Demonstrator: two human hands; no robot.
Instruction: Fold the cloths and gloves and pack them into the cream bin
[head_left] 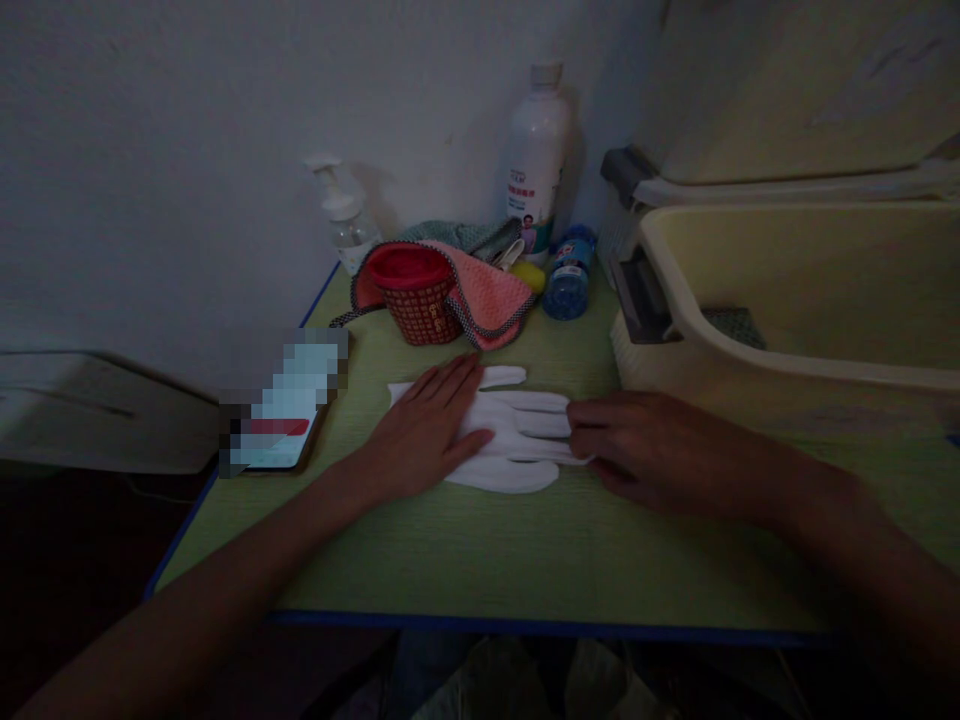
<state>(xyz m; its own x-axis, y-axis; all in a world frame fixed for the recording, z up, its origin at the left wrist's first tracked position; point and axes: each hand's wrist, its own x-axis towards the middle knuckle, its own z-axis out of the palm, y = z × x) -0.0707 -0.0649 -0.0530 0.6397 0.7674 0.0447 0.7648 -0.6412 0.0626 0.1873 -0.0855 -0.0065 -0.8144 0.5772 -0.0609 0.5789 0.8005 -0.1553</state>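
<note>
A white fabric glove point(517, 430) lies flat on the green table point(480, 560), its fingers pointing right. My left hand point(427, 430) rests flat on the glove's cuff and palm, fingers stretched out and together. My right hand point(637, 445) is at the glove's fingertips, its own fingers curled and pinching the ends of the glove fingers.
Behind the glove stand a red cup point(416, 295) wrapped in a pink cloth point(487, 295), a pump bottle point(345, 215), a tall white bottle point(536, 160) and a small blue bottle point(568, 272). A cream plastic basin point(787, 300) fills the right. A phone point(281, 410) lies left.
</note>
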